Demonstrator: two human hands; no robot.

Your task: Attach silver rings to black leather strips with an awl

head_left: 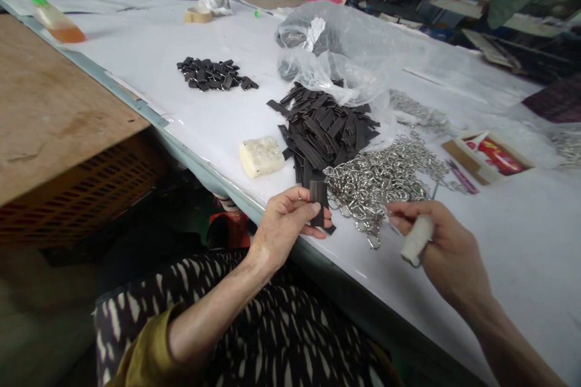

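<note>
My left hand (288, 217) pinches a short dark strip (318, 199) between thumb and fingers, held upright above the table's front edge. My right hand (454, 254) is closed around a thin tool with a white wrapped handle (417, 240); its kind is not clear. Its thumb and index fingertips meet near the metal pieces, and whether they pinch one is blurred. Between the hands lies a heap of shiny metal rings or hooks (376, 175). Behind my left hand is a pile of dark flat strips (327, 124). A cream-coloured block (261, 156) sits left of that pile.
Farther left lies a small heap of dark looped pieces with metal (213, 74). Clear plastic bags (345, 42) spread behind the strips. An open carton (494, 154) stands at right, tape (198, 15) at the back, and a bottle with orange liquid (59, 23) at far left.
</note>
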